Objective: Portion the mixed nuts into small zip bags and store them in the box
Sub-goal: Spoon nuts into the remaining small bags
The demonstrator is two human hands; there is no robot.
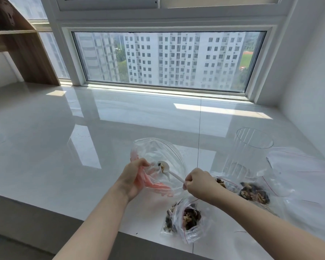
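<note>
Filled zip bags (186, 219) lie nearest the viewer at the edge of the glossy white sill (64, 147), each holding a dark clump of mixed nuts and slumping flat under that small load. Just beyond them the left hand (133, 177) gathers the mouth of a small clear zip bag (158, 162) held up off the sill, fingers curled round the crumpled film. The right hand (197, 182) pinches the handle end of a white plastic spoon (169, 171), whose bowl sits inside the bag and carries a few nuts. To the right, a larger open bag of mixed nuts (254, 194) rests on the sill as the supply, with loose empty bags (298, 169) spread behind it. A tall clear ribbed container (251, 147), probably the storage box, stands upright beyond the supply. The window (167, 59) closes the far side.

The bag film is thin, limp and slippery, so it is best held at the stiffer zip strip near the mouth; gripped lower, it would likely fold shut against the spoon. The nuts are light, hard and loose, apt to roll off a tilted spoon. Filled bags should lift easily by the zip edge.
</note>
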